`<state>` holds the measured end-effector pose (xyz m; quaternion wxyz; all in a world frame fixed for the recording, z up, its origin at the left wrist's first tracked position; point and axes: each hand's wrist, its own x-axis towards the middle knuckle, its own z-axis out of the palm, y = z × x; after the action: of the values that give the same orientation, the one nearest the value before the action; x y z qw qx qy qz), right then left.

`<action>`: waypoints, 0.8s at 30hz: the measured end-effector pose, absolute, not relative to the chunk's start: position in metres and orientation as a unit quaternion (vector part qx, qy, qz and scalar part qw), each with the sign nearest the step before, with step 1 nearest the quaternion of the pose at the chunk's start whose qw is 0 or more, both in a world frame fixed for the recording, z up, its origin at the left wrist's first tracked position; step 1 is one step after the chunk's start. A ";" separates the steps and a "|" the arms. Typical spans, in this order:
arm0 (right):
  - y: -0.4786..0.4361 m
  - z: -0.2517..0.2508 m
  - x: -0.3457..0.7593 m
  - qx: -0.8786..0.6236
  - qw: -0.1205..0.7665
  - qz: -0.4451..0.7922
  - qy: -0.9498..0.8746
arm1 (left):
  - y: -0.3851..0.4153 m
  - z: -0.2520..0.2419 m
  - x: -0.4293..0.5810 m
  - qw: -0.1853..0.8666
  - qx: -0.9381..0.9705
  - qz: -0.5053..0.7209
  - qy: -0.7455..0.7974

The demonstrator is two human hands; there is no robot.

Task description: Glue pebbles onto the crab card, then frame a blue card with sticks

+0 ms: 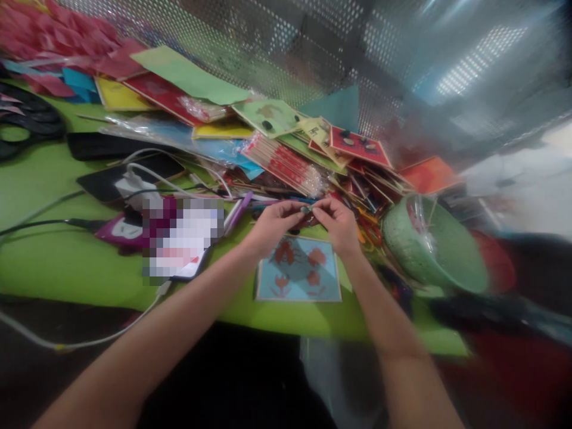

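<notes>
Below the fingers point(287, 207) lay a flower-decorated blue card point(297, 287). Left hand point(277, 224) and right hand point(336, 221) pinched a small greenish piece point(306, 210).

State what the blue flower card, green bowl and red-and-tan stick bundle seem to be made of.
Blue flower card: probably matte paper or thin board, being flat, straight-edged and without shine. Green bowl: likely smooth plastic, judging by its curved, evenly coloured walls. Stick bundle: perhaps bare wood, from its tan colour.

Open lane on the near side of the flat blue picture card point(298, 275); round pale-green bowl point(462, 244) blocks right, heaped colourful cards point(357, 146) far!
</notes>
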<state>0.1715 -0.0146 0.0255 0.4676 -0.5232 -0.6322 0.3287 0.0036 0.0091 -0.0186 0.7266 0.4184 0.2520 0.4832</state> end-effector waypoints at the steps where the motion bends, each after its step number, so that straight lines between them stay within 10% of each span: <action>1: -0.015 0.025 0.171 -0.524 0.466 0.318 -0.639 | 0.009 -0.019 0.004 0.724 0.420 0.485 0.254; 24: -0.022 0.028 0.166 -0.520 0.483 0.301 -0.637 | 0.010 -0.012 -0.003 0.601 0.497 0.520 0.348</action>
<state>0.1663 -0.0219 0.0281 0.4826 -0.5203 -0.6368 0.3013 -0.0031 0.0103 -0.0124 0.6006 0.4973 0.3480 0.5204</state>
